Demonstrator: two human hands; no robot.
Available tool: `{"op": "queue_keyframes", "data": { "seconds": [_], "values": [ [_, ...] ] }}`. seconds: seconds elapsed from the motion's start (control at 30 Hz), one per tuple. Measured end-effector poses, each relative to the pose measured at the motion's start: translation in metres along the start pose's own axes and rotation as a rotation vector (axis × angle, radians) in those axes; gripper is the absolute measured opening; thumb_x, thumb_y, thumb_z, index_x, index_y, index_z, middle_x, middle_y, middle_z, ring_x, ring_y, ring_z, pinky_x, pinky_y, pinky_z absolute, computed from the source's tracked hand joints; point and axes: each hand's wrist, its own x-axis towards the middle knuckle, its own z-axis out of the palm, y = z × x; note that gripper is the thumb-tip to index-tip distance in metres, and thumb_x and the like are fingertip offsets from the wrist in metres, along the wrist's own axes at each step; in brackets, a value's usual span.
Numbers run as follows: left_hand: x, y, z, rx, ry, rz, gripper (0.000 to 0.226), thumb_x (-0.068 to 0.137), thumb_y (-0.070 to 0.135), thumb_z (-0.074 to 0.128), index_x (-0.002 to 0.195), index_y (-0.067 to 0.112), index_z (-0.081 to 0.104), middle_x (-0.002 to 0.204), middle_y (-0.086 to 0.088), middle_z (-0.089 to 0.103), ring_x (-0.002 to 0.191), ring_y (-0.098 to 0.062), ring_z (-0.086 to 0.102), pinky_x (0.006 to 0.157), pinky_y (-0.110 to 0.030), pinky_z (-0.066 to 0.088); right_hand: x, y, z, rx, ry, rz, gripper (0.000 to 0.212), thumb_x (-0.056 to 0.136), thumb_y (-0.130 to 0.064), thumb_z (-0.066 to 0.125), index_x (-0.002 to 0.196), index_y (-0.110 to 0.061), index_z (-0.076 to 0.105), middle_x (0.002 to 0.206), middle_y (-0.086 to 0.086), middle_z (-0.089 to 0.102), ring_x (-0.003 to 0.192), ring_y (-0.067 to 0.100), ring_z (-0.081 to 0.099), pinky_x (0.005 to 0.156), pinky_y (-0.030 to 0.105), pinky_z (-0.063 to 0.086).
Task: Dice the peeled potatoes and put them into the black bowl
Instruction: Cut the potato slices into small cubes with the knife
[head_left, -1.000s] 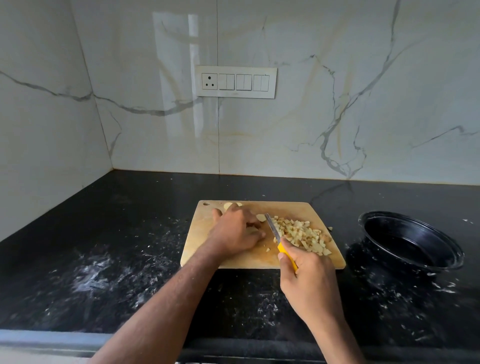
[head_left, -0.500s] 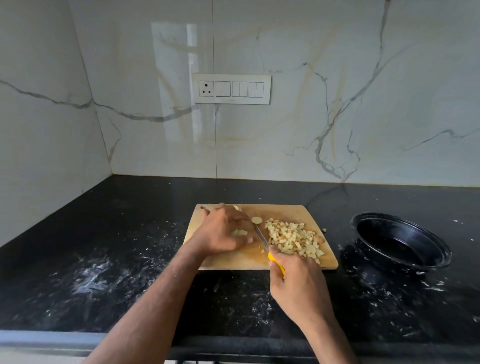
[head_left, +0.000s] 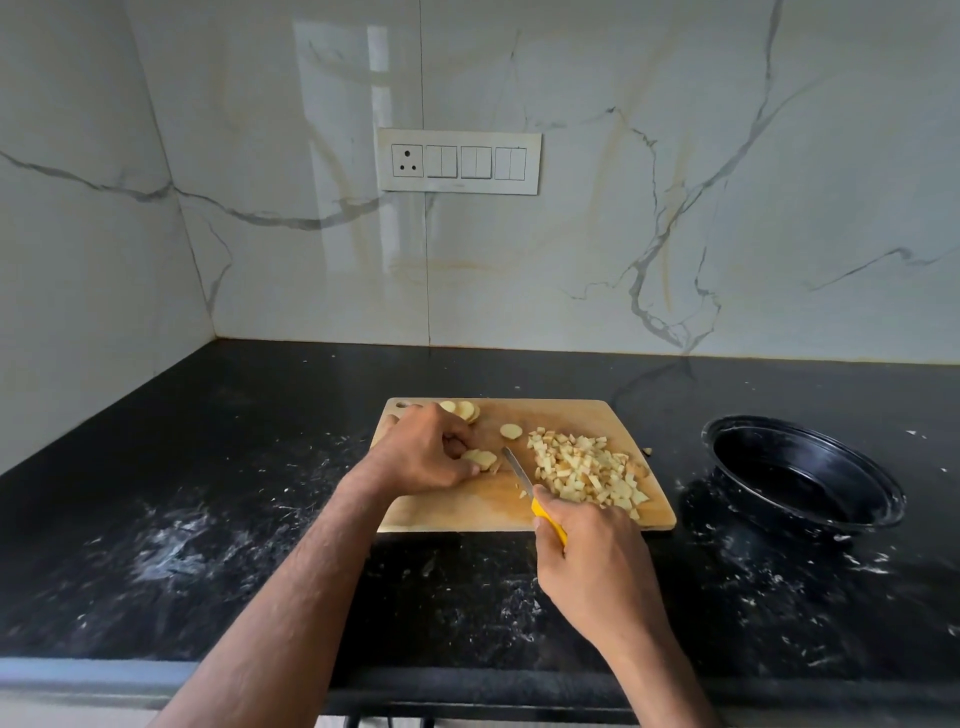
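left hand (head_left: 423, 452) pinches potato slices (head_left: 480, 459) on the cutting board (head_left: 467, 506); right hand (head_left: 589, 558) grasps the knife (head_left: 519, 473); diced potato (head_left: 587, 470) at 3 o'clock of the blade; black bowl (head_left: 802, 475) farther toward 3 o'clock, apart

One board (head_left: 524, 506), one knife (head_left: 519, 475), one bowl (head_left: 802, 475), two hands: left (head_left: 423, 457), right (head_left: 592, 561). One heap of dice (head_left: 587, 470), too many to count. One lone slice (head_left: 510, 431); other slices stacked near the board's far left corner (head_left: 460, 409) and under the left hand, number unclear.
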Motion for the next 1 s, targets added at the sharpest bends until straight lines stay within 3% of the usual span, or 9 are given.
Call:
{"op": "queue_keyframes", "data": {
  "seconds": [0.07, 0.27, 0.4, 0.63, 0.83, 1.0],
  "values": [
    [-0.0001, -0.0009, -0.0016, -0.006, 0.003, 0.028, 0.027, 0.074, 0.037, 0.08, 0.099, 0.028, 0.079, 0.073, 0.022, 0.062, 0.073, -0.001, 0.058, 0.068, -0.024, 0.042, -0.0001, 0.0002, 0.0004, 0.004, 0.004, -0.007, 0.036, 0.095, -0.029, 0.063, 0.13, -0.024, 0.066, 0.084, -0.007, 0.076, 0.048, 0.005, 0.047, 0.052, 0.007, 0.037],
    [0.0002, 0.0079, 0.0002, 0.089, 0.092, -0.075, 0.045, 0.07, 0.066, 0.075, 0.098, 0.032, 0.077, 0.082, 0.022, 0.064, 0.088, -0.006, 0.053, 0.092, -0.041, 0.035, -0.0004, 0.0005, 0.0006, -0.007, -0.003, -0.012, 0.035, 0.095, -0.029, 0.063, 0.129, -0.024, 0.067, 0.083, -0.008, 0.076, 0.051, 0.004, 0.052, 0.052, 0.009, 0.039],
    [0.0031, 0.0067, 0.0041, 0.121, 0.081, -0.1, 0.042, 0.072, 0.062, 0.076, 0.103, 0.033, 0.076, 0.083, 0.021, 0.063, 0.092, -0.009, 0.053, 0.103, -0.05, 0.037, 0.0003, 0.0016, 0.0016, -0.01, -0.009, -0.014, 0.035, 0.094, -0.028, 0.063, 0.129, -0.024, 0.066, 0.083, -0.008, 0.076, 0.046, 0.003, 0.043, 0.05, 0.006, 0.032],
    [0.0019, 0.0035, 0.005, 0.012, 0.007, -0.012, 0.034, 0.071, 0.051, 0.071, 0.097, 0.029, 0.078, 0.083, 0.017, 0.067, 0.083, -0.009, 0.058, 0.089, -0.053, 0.05, 0.0006, 0.0013, 0.002, -0.025, -0.012, -0.006, 0.035, 0.094, -0.027, 0.064, 0.128, -0.022, 0.067, 0.08, -0.008, 0.076, 0.043, 0.002, 0.043, 0.05, 0.011, 0.039],
    [0.0023, 0.0022, 0.0045, -0.025, 0.026, -0.043, 0.039, 0.069, 0.052, 0.077, 0.101, 0.029, 0.078, 0.084, 0.021, 0.068, 0.086, -0.003, 0.063, 0.097, -0.052, 0.049, -0.0049, -0.0017, 0.0004, -0.043, -0.008, -0.055, 0.034, 0.092, -0.025, 0.068, 0.125, -0.02, 0.069, 0.063, -0.009, 0.07, 0.036, 0.0, 0.037, 0.046, 0.003, 0.027],
    [0.0029, -0.0003, 0.0051, 0.01, 0.037, -0.05, 0.034, 0.073, 0.05, 0.079, 0.101, 0.03, 0.078, 0.077, 0.024, 0.062, 0.082, -0.003, 0.059, 0.095, -0.05, 0.049, -0.0074, 0.0011, 0.0017, -0.031, -0.024, -0.096, 0.035, 0.094, -0.029, 0.064, 0.128, -0.024, 0.068, 0.06, -0.01, 0.066, 0.045, 0.004, 0.042, 0.047, 0.018, 0.043]
  ]
}}
